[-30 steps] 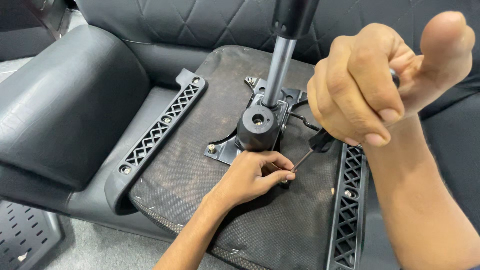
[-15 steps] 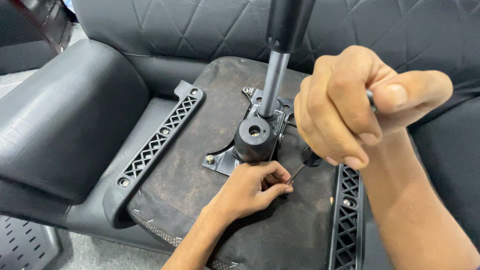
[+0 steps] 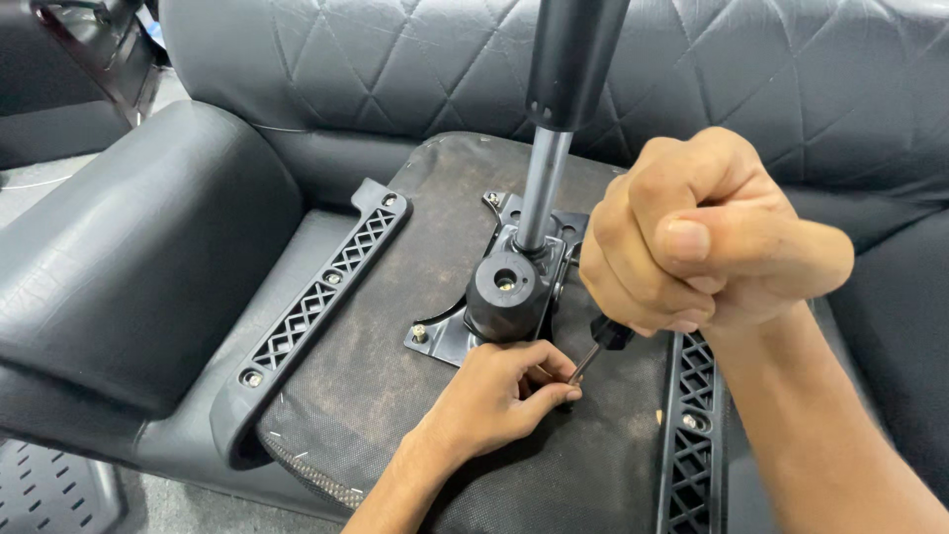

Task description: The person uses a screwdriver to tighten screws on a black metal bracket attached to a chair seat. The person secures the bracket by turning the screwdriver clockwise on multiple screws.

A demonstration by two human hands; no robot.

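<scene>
An upturned black office chair lies before me, its fabric-covered seat underside (image 3: 376, 396) facing up. A black metal mechanism plate (image 3: 447, 343) with a gas-lift column (image 3: 544, 168) is bolted at its middle. My right hand (image 3: 692, 242) is closed in a fist around the black handle of a screwdriver (image 3: 605, 336), close to the camera. The tool's thin shaft slants down to the plate's near corner. My left hand (image 3: 499, 396) pinches the shaft tip there, fingers hiding the screw.
Black lattice armrest brackets run along the seat's left side (image 3: 321, 297) and right side (image 3: 692, 435). A padded black armrest (image 3: 129, 267) rises at the left. The quilted backrest (image 3: 771, 89) fills the back. Grey floor shows at the lower left.
My right hand has turned on the screwdriver handle: the thumb that stuck up is now folded across the fist. My left hand has stayed at the tip. The view has shifted slightly.
</scene>
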